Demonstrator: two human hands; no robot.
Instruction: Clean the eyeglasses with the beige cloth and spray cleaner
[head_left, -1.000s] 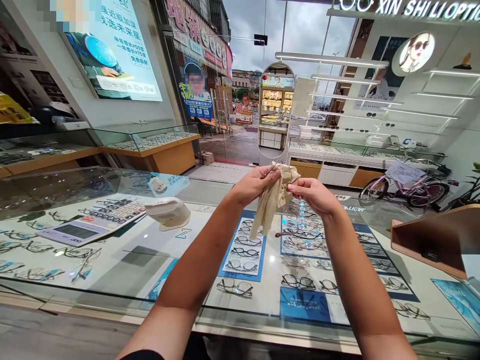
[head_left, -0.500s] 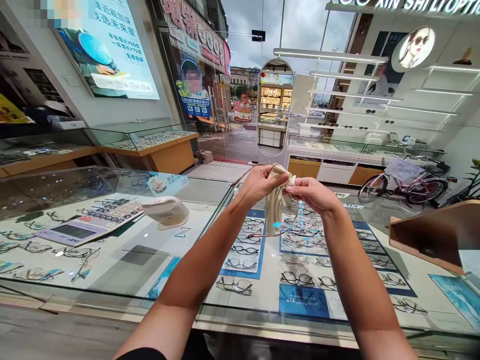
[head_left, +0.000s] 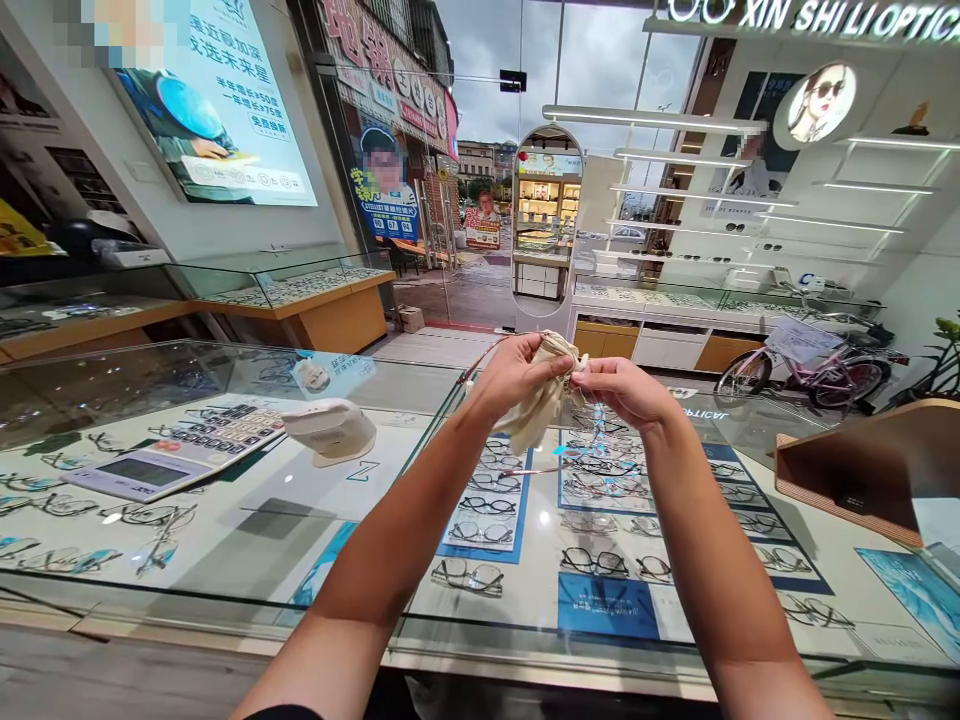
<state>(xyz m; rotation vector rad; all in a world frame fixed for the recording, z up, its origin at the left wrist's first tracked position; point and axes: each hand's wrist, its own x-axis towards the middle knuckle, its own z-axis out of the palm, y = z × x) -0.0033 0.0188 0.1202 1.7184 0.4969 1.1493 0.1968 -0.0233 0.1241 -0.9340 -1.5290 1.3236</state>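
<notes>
Both hands are raised over a glass display counter point(head_left: 315, 520). My left hand point(head_left: 514, 375) pinches a beige cleaning cloth point(head_left: 536, 410) that is bunched around a pair of thin-framed glasses point(head_left: 577, 440). My right hand point(head_left: 622, 388) grips the glasses from the other side, its fingertips meeting the cloth. One slim temple arm sticks out to the upper left of my left hand, another hangs below the cloth. The lenses are mostly hidden by cloth and fingers.
Rows of spectacle frames point(head_left: 487, 505) lie on blue mats under the glass. A calculator point(head_left: 176, 450) and a small white device point(head_left: 330, 432) sit on the counter at left. A wooden tray point(head_left: 862, 470) stands at right. A pink bicycle point(head_left: 810, 375) is parked by the far cabinets.
The cloth, which hung down long a second ago, is now bunched up tighter between my hands. The glasses have turned a little. Both hands stay close together at the same height.
</notes>
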